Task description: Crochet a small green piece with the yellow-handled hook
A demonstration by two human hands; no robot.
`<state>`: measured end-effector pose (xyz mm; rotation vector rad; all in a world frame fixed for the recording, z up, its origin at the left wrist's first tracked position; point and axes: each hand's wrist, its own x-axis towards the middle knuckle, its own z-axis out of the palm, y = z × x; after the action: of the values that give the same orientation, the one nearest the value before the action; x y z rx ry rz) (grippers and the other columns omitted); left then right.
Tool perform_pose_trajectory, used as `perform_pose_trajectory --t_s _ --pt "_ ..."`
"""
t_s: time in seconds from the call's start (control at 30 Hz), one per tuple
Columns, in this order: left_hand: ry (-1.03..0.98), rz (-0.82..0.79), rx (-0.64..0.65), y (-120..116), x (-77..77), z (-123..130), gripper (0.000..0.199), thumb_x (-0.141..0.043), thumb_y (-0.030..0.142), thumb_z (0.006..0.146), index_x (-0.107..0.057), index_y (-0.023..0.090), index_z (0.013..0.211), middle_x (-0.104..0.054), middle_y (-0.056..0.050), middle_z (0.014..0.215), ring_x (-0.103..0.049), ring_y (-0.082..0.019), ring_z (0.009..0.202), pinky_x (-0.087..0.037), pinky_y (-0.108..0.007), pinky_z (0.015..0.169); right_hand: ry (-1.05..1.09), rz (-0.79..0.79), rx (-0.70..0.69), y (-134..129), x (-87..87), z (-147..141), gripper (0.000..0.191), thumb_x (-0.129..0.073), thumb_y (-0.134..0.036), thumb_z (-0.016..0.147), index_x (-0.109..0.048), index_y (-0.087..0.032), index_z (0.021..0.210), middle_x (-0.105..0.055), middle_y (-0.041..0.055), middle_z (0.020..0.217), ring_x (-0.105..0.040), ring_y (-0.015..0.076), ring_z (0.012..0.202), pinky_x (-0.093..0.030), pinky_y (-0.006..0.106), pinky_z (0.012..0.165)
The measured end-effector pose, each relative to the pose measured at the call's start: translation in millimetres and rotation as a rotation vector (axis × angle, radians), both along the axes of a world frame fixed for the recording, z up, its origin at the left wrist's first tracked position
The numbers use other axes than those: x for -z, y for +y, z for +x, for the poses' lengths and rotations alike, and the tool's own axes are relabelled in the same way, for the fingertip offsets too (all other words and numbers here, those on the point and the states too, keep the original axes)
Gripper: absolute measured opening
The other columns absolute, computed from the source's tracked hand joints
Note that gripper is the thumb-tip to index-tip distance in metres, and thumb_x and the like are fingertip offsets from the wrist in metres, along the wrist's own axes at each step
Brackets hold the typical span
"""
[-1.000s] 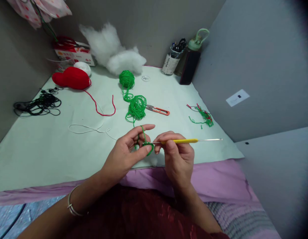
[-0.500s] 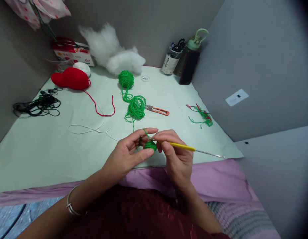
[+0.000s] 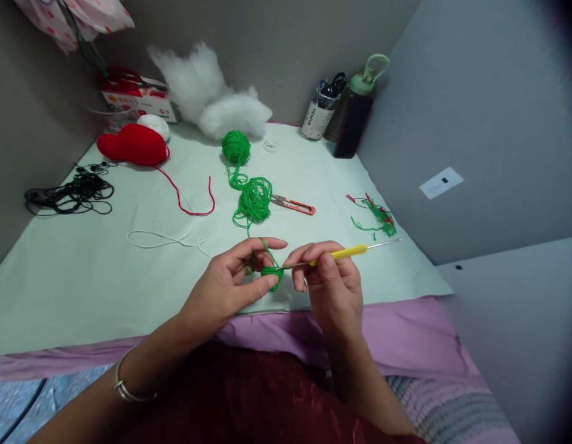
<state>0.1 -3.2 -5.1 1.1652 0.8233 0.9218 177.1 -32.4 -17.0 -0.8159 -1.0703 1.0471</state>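
Observation:
Between the thumb and fingers of my left hand (image 3: pixel 233 274) is a small green crochet piece (image 3: pixel 273 275). A strand of green yarn runs over my left index finger down to the piece. My right hand (image 3: pixel 335 280) grips a crochet hook (image 3: pixel 351 252) with a yellow handle and metal ends at both sides. The hook's left tip meets the top edge of the green piece; its other end points right and slightly up. Beyond my hands lies a loose heap of green yarn (image 3: pixel 254 200), joined to a green yarn ball (image 3: pixel 236 147).
Thread snips (image 3: pixel 294 205) lie right of the heap. Green and red yarn scraps (image 3: pixel 381 216) are farther right. Red yarn (image 3: pixel 133 145), black cord (image 3: pixel 76 192) and white stuffing (image 3: pixel 212 98) lie left and back. A phone (image 3: pixel 354 126) leans by a bottle (image 3: pixel 363 80) and pen cup (image 3: pixel 319 114).
The hook has drawn right and turned, so its far end now points upward instead of downward. Its left tip has pulled back to the piece's edge. My left hand has shifted slightly left.

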Motion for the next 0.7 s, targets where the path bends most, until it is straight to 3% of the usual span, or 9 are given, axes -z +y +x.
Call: perform_pose_trajectory --t_s 0.17,0.37,0.5,0.6,0.7 --pt "0.056 0.068 -0.028 -2.9 0.4 -1.0 0.038 -0.079 0.016 0.085 -0.079 0.025 0.122 -0.067 -0.001 0.091 -0.065 -0.017 0.092 -0.052 -0.03 0.089 -0.163 0.081 0.029 -6.6 2.2 3.8 0.021 -0.054 -0.033 0.109 -0.071 -0.023 0.101 -0.079 0.0041 0.096 -0.067 0.0127 0.063 -0.053 0.029 0.058" --pt "0.205 0.217 -0.15 -6.2 0.3 4.2 0.04 -0.077 0.015 0.084 -0.078 0.024 0.123 -0.068 -0.001 0.09 -0.066 -0.018 0.089 -0.051 -0.032 0.09 -0.646 0.376 0.142 -14.8 -2.7 5.6 0.021 -0.052 -0.019 0.108 -0.072 -0.024 0.109 -0.079 0.0057 0.097 -0.076 0.0203 0.095 -0.062 0.036 0.079" --pt "0.225 0.276 -0.234 -8.0 0.2 7.3 0.041 -0.079 0.015 0.081 -0.08 0.024 0.121 -0.068 -0.001 0.09 -0.065 -0.02 0.092 -0.049 -0.035 0.097 -0.821 0.465 0.227 -14.3 3.9 5.1 0.024 -0.054 -0.018 0.106 -0.072 -0.029 0.118 -0.08 0.0052 0.1 -0.078 0.0221 0.093 -0.065 0.037 0.076" --pt "0.12 0.149 -0.216 -8.1 0.5 7.9 0.049 -0.084 0.016 0.079 -0.078 0.025 0.127 -0.067 0.0 0.088 -0.062 -0.019 0.088 -0.049 -0.033 0.094 -0.958 0.554 0.273 -13.2 13.0 2.5 0.029 -0.065 -0.018 0.1 -0.074 -0.036 0.121 -0.08 0.0042 0.106 -0.079 0.0223 0.09 -0.067 0.036 0.074" --pt "-0.144 -0.186 -0.025 -5.5 2.4 6.4 0.056 -0.088 0.027 0.081 -0.076 0.025 0.135 -0.066 0.0 0.088 -0.059 -0.015 0.08 -0.049 -0.028 0.08 -0.902 0.527 0.332 -13.5 14.8 -2.0 0.035 -0.065 -0.014 0.1 -0.074 -0.036 0.125 -0.079 0.0052 0.106 -0.077 0.0225 0.094 -0.067 0.037 0.077"
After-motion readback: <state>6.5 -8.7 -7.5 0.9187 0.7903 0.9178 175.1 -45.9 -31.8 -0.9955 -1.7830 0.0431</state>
